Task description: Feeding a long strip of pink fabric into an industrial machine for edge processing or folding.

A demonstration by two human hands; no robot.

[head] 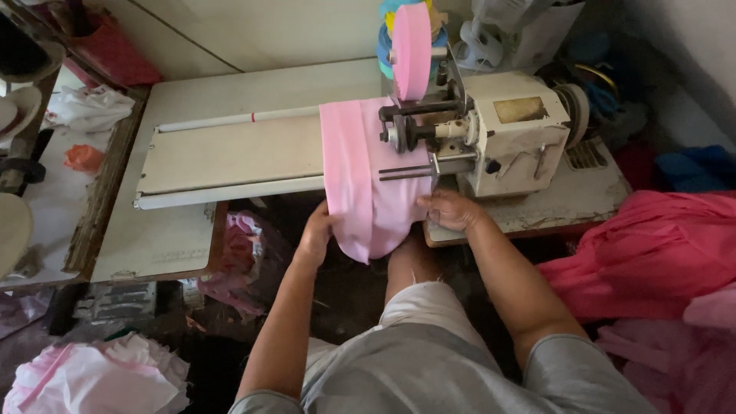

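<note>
Pink cloth (368, 180) drapes over the counter (230, 100) edge beneath the machine (491, 138), long axis running toward the person; left hand (316, 234) fingers grip its hanging fold, right hand (452, 208) fingers press its right edge.

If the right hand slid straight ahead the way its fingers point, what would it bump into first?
Probably the pink cloth. The right hand points leftward along the machine's edge, fingertips already at the cloth's hanging fold. Depth is hard to judge, so it may already touch.
</note>
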